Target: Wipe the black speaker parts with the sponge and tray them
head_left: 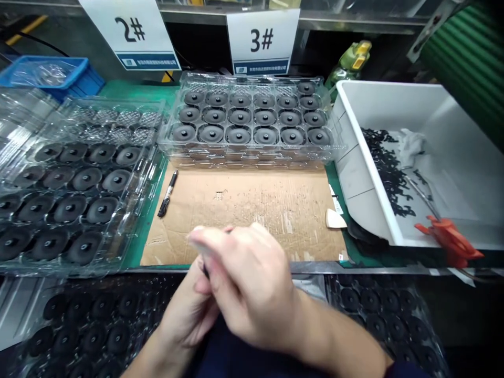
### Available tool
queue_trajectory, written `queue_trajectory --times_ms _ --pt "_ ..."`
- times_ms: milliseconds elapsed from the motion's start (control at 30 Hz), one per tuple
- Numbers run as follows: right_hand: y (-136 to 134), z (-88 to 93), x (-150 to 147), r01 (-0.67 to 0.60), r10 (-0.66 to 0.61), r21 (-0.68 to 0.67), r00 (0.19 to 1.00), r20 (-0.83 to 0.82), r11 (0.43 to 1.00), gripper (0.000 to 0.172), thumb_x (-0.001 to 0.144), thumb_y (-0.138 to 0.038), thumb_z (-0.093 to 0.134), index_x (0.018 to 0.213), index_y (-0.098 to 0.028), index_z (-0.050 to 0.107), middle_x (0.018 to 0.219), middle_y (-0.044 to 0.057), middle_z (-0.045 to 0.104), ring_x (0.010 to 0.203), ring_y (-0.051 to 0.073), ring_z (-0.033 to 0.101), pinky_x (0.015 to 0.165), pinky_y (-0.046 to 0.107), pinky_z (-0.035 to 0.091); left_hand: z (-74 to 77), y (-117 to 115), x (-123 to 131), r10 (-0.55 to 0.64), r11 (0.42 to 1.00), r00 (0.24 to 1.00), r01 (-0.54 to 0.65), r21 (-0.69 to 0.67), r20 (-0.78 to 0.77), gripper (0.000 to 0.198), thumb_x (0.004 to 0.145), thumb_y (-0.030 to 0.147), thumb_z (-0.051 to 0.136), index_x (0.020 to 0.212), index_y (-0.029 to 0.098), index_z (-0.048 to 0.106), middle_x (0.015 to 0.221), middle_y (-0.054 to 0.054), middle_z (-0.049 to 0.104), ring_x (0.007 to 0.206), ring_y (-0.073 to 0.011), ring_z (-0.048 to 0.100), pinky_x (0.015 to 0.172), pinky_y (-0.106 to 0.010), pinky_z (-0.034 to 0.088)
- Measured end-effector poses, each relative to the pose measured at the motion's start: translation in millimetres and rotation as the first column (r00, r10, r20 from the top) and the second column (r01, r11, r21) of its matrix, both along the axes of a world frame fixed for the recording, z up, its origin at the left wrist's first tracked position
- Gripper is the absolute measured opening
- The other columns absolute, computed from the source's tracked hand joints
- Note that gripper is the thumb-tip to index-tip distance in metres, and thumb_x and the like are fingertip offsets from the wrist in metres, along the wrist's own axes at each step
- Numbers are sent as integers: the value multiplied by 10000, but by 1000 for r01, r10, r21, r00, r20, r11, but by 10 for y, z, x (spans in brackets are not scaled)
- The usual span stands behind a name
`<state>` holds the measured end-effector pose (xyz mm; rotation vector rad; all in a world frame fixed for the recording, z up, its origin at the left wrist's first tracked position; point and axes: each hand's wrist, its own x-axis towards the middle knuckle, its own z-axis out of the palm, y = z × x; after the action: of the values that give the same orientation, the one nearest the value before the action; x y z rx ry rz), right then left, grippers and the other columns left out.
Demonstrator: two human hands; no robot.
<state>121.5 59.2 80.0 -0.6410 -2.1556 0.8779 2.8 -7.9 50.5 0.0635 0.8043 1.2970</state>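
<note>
Both hands meet over the front edge of the bench. My right hand [252,278] lies across my left hand [189,310], its fingers curled and slightly blurred. Between them a small dark part [205,269] peeks out; most of it is covered by the fingers, so I cannot make out its kind. My left hand is closed around this part from below. Behind the hands lies a sheet of brown cardboard [244,205], marked with dark specks. A black pen [168,193] rests on its left side, and a small white wedge-shaped piece [335,219] on its right.
Clear plastic trays [252,149] of round black parts stand at the back, with more trays [79,210] at left and below the bench edge. On the right, a white bin [364,184] holds small black pieces and an orange-handled tool [452,241]. A green hose [468,63] hangs above.
</note>
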Motion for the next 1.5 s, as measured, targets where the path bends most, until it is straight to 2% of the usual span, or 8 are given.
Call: queue_trajectory --times_ms 133,400,667,967,1133,1300,1400,1500 --pt "-36 -1 191 -185 188 -75 982 24 980 287 840 -81 418 1096 -129 538 787 33 606 707 135 522 645 287 391 -10 -17 -75 -14 1000 1000 14 1 -15 392 702 280 686 1089 264 624 1106 8 669 1022 -201 607 873 -237 486" --pt "-9 -7 400 -153 165 -92 975 145 984 317 821 -57 436 1102 -150 550 757 22 585 646 134 475 603 299 342 -133 -52 -149 -87 995 994 84 49 61 440 683 271 690 1116 286 607 1140 3 655 1038 -208 603 908 -270 487" --pt "93 -149 543 302 -294 -301 953 72 905 251 857 -179 517 1094 -255 546 1031 -1 598 910 140 549 737 252 430 -54 -82 -171 -98 995 983 93 40 157 366 728 343 635 1093 309 622 1142 8 654 1042 -242 599 899 -299 491" --pt "69 -33 338 -88 133 -172 954 269 981 286 884 -110 432 1132 -194 548 788 9 618 664 125 514 645 286 374 -141 -89 -165 -67 997 997 65 -46 -48 509 621 412 703 1101 263 618 1139 -22 650 1091 -200 558 891 -221 469" --pt "52 -122 232 64 -54 -73 991 126 995 296 885 -153 440 1164 -166 538 843 40 642 703 139 549 680 301 400 -98 -36 -149 33 999 995 -33 0 -92 383 656 299 717 1031 257 651 1073 -4 678 994 -162 608 822 -176 501" --pt "-37 -407 454 159 -119 -527 987 109 835 186 867 -242 497 1004 -215 621 929 28 673 815 161 626 689 267 500 -80 -3 -202 71 997 997 -72 -10 -31 476 678 399 659 1126 256 585 1197 -29 613 1041 -235 596 876 -297 509" --pt "-64 -752 576 387 -305 -500 921 241 775 225 875 -283 485 1034 -197 617 1021 55 664 927 191 621 761 306 513 -85 18 -229 61 998 998 -61 -3 16 463 707 379 627 1157 300 552 1222 -29 593 1093 -263 563 881 -313 504" --pt "-141 -1077 595 420 -307 -412 899 313 809 254 873 -268 471 1064 -197 621 1025 71 662 929 207 616 781 345 504 -86 28 -242 29 1000 998 -29 8 52 446 729 386 600 1165 308 543 1252 -28 572 1142 -265 524 917 -310 478"
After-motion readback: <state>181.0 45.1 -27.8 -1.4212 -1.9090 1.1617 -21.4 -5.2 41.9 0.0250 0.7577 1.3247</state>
